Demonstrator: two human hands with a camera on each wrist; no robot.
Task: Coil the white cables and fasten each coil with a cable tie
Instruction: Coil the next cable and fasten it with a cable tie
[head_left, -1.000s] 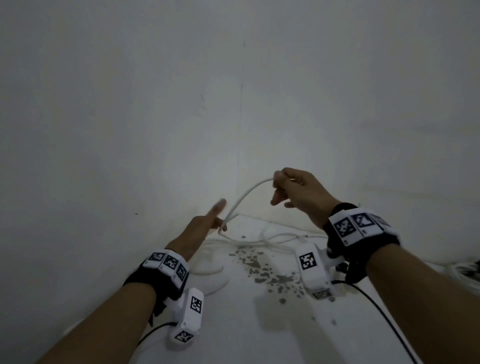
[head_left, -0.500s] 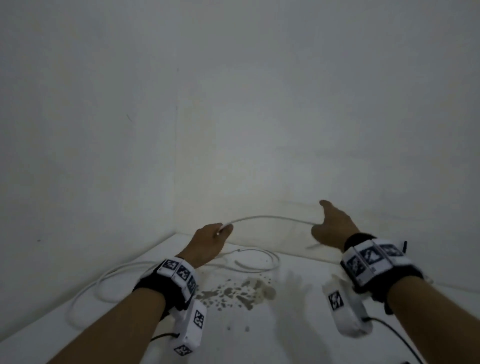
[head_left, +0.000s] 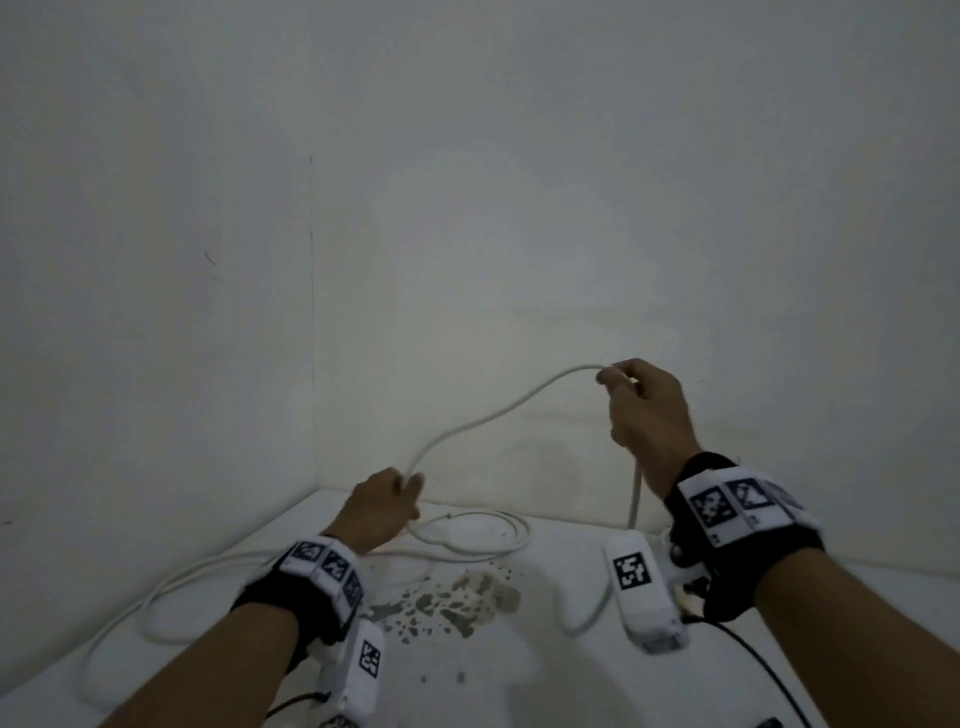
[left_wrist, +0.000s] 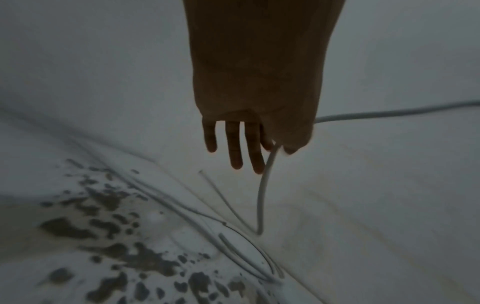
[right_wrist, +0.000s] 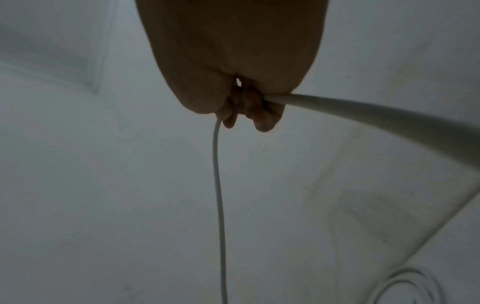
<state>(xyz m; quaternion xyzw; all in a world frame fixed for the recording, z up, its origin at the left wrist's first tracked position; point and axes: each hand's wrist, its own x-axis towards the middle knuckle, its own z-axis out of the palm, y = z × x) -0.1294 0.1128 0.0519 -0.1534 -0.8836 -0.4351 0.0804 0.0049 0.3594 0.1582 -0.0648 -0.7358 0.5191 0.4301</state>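
A white cable (head_left: 493, 413) arcs through the air between my two hands. My left hand (head_left: 410, 480) is low over the white table (head_left: 519, 675) and pinches the cable between thumb and forefinger, its other fingers (left_wrist: 235, 148) hanging straight. The right hand (head_left: 613, 374) is higher and to the right, its fingers curled round the cable (right_wrist: 363, 111). From that hand one strand (head_left: 635, 493) drops straight down. More of the cable lies in loose loops (head_left: 483, 540) on the table behind the left hand, and long bends (head_left: 156, 597) trail off to the left.
Two white walls meet in a corner (head_left: 311, 312) right behind the table. A patch of dark stains (head_left: 467, 597) marks the tabletop between my wrists. Another white coil (right_wrist: 410, 288) lies low at the right in the right wrist view. A black lead (head_left: 753, 660) runs from the right wrist camera.
The right hand has risen and curled round the cable, lifting it into an arc. The left hand keeps its pinch low near the corner.
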